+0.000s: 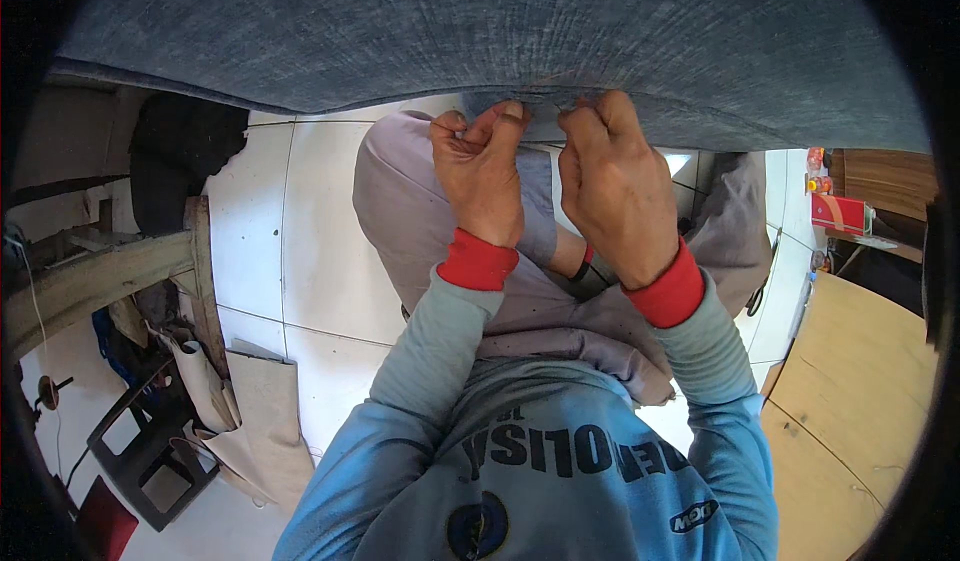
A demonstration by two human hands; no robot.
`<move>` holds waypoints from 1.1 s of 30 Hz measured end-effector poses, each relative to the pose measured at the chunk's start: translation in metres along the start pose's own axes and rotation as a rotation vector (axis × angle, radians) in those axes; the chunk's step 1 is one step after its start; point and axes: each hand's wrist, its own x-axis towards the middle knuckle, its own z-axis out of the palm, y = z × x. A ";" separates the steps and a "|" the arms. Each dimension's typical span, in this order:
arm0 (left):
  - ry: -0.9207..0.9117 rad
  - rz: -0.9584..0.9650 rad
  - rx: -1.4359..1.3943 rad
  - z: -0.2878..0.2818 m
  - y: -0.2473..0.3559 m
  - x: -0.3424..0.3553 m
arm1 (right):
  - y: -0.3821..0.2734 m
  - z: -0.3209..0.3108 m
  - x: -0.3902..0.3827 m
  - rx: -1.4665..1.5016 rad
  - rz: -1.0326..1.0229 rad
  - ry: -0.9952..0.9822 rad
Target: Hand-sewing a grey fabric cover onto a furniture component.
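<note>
A large dark grey-blue upholstered fabric piece [470,21] spans the top of the view, with a seam along its lower edge. My left hand [478,171] pinches at that edge, thumb and index finger pressed close to the cloth. To its right, my right hand [617,191] has its fingers curled and pinched at the same seam. A fine thread seems to lie between the fingertips; whatever small thing the right fingers hold is too small to name. My knees in mauve-grey trousers [395,206] are under the fabric.
At left stand a rough wooden frame [110,266], a black plastic stool [140,461], a dark cloth [175,151] and beige sheets [265,411]. Pale floor tiles [325,211] surround me. At right are plywood boards [850,381], a brown wooden panel [880,176] and a red box [838,214].
</note>
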 end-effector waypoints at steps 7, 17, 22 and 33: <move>-0.016 0.010 -0.032 0.003 0.000 -0.003 | -0.002 -0.001 0.001 0.019 -0.010 0.018; -0.019 0.047 -0.032 0.016 -0.001 -0.008 | -0.003 0.002 0.015 0.163 0.131 0.052; 0.083 0.084 -0.004 0.017 0.005 -0.004 | 0.001 0.005 0.007 0.205 0.120 0.055; 0.148 -0.033 0.121 0.022 0.023 -0.006 | 0.000 0.019 -0.004 0.225 0.095 0.166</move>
